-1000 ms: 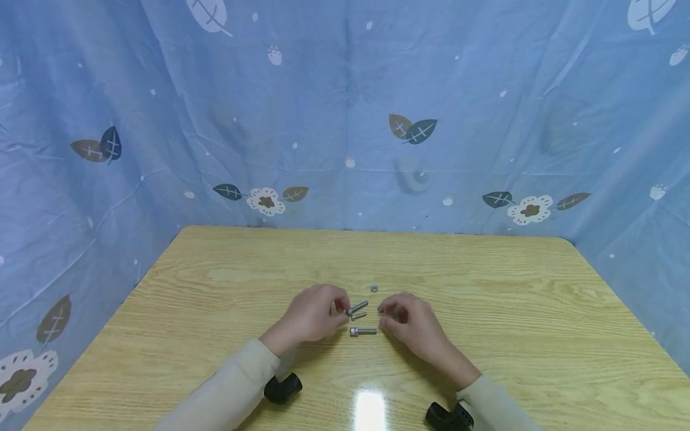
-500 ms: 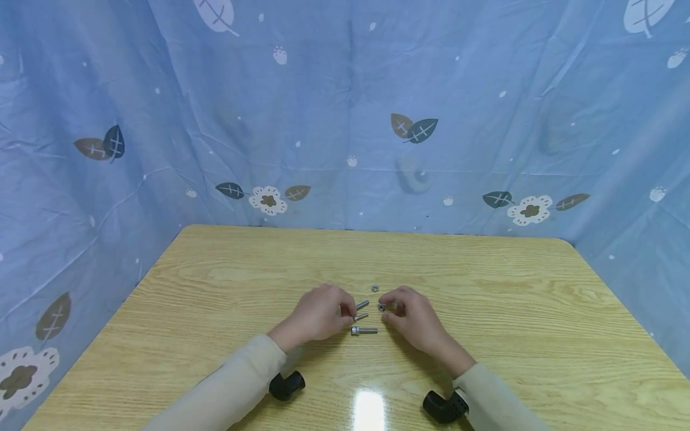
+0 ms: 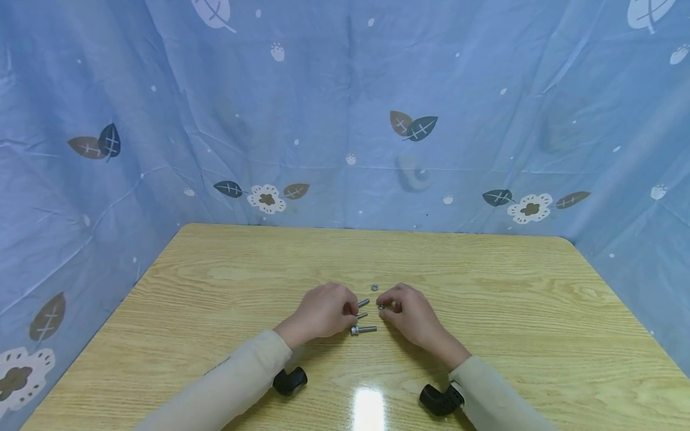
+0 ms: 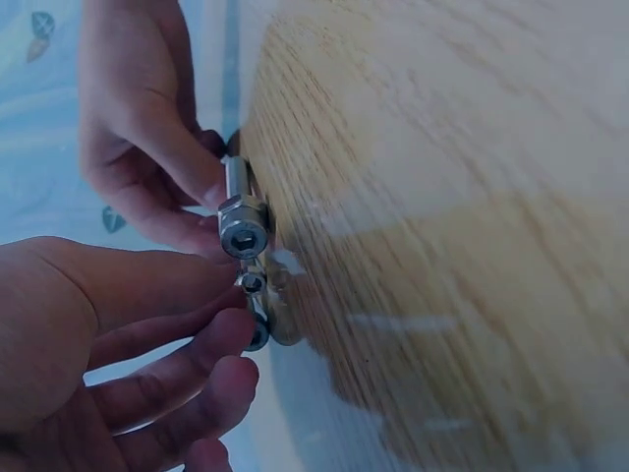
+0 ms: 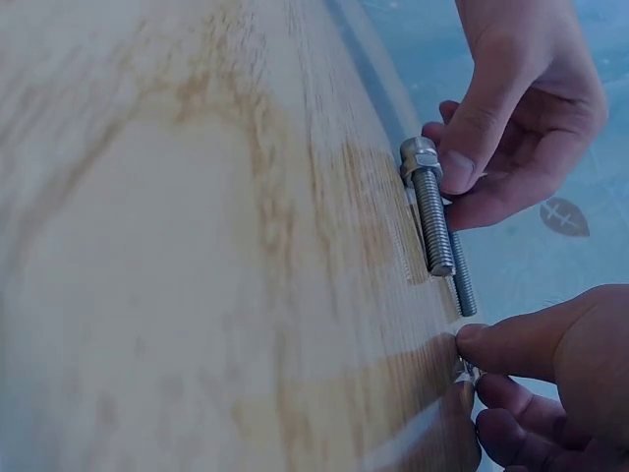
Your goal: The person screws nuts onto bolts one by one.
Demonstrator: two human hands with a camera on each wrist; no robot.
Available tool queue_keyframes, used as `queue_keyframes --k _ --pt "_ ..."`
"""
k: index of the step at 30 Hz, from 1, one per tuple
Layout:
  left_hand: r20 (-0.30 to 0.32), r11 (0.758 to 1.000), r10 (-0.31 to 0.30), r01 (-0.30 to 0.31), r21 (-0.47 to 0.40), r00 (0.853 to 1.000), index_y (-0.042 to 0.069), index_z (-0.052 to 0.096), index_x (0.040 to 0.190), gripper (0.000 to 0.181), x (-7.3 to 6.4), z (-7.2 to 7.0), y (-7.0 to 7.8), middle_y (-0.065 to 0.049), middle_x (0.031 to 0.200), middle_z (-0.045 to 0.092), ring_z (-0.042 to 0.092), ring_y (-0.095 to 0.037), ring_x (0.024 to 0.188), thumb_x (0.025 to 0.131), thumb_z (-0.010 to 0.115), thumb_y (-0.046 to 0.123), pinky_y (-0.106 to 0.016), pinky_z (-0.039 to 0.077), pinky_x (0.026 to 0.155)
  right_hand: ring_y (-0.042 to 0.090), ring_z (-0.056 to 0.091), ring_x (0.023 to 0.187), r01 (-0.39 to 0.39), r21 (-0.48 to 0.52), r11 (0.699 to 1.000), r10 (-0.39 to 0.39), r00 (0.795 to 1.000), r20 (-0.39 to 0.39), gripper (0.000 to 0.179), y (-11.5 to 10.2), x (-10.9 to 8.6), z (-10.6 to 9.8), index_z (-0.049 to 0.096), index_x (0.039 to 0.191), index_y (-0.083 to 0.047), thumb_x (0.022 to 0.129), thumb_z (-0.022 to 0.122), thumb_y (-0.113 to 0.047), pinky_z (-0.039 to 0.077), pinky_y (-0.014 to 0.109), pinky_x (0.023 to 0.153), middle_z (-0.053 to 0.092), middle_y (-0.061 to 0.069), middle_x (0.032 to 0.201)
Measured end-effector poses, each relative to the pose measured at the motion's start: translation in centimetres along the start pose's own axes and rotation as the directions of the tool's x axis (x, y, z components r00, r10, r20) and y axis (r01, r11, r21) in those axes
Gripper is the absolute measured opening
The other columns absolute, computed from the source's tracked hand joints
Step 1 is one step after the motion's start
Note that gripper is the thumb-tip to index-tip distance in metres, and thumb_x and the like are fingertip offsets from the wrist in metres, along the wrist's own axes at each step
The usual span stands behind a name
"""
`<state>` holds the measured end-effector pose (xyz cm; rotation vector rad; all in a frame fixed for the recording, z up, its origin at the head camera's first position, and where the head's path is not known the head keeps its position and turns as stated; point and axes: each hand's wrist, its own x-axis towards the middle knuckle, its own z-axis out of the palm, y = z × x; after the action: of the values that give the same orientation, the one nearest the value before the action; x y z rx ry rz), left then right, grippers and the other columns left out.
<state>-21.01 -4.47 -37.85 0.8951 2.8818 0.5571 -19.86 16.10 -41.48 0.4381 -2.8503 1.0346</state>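
In the head view my left hand curls over the head ends of two bolts. Its thumb and forefinger pinch the head of the small bolt. Just beyond lies a longer bolt, its head hidden behind my fingers. Nearest me is the thick bolt, lying on the table with a nut against its head. My right hand pinches a small nut between thumb and forefinger, close to the tabletop. Both hands face each other across the bolts, a short gap apart.
Another loose nut lies farther back on the wooden table. A blue patterned curtain hangs behind and at both sides. Black wrist mounts sit under the cuffs.
My left hand has shifted slightly right, and its fingertips now cover the heads of two bolts. My right hand has edged away from me, fingers closer around the small nut.
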Motion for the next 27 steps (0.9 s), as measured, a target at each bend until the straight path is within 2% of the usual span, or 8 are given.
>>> queue_keyframes --k 8,15,22,27 --pt "-0.013 0.998 0.015 -0.014 0.058 1.000 0.021 0.072 0.076 0.008 0.4 0.0 0.0 0.010 0.076 0.064 0.050 -0.004 0.065 0.081 0.078 0.022 -0.021 0.040 0.054 0.008 0.045 0.066 -0.009 -0.024 1.000 0.009 1.000 -0.009 0.010 -0.1 0.2 0.0 0.075 0.091 -0.017 0.084 0.075 -0.011 0.040 0.022 0.060 0.062 -0.006 0.085" --pt "-0.019 0.996 0.023 -0.021 0.081 1.000 0.019 0.074 0.079 0.006 0.7 0.0 -0.1 0.007 0.081 0.067 0.051 -0.005 0.064 0.081 0.078 0.022 -0.021 0.040 0.051 0.005 0.050 0.068 -0.022 -0.048 0.999 0.020 0.999 -0.028 0.009 -0.4 0.2 0.0 0.075 0.088 -0.018 0.083 0.075 -0.011 0.043 0.023 0.063 0.066 -0.006 0.086" --pt "-0.024 0.994 0.046 -0.043 0.097 0.999 0.022 0.067 0.065 0.021 1.0 0.0 -0.2 0.010 0.072 0.061 0.047 -0.004 0.059 0.082 0.078 0.021 -0.021 0.038 0.048 0.009 0.045 0.066 -0.015 -0.024 1.000 0.015 1.000 -0.012 0.012 -0.4 0.2 -0.1 0.075 0.091 -0.018 0.083 0.075 -0.009 0.039 0.023 0.060 0.063 -0.007 0.085" --pt "-0.040 0.992 0.070 -0.066 0.103 0.997 0.023 0.060 0.058 0.030 1.2 0.0 -0.3 0.012 0.064 0.055 0.043 -0.004 0.054 0.083 0.075 0.017 -0.020 0.033 0.045 0.007 0.044 0.064 -0.016 -0.098 0.995 0.013 0.999 -0.033 0.008 -0.6 0.3 -0.2 0.075 0.086 -0.020 0.083 0.076 -0.013 0.038 0.023 0.058 0.063 -0.009 0.084"
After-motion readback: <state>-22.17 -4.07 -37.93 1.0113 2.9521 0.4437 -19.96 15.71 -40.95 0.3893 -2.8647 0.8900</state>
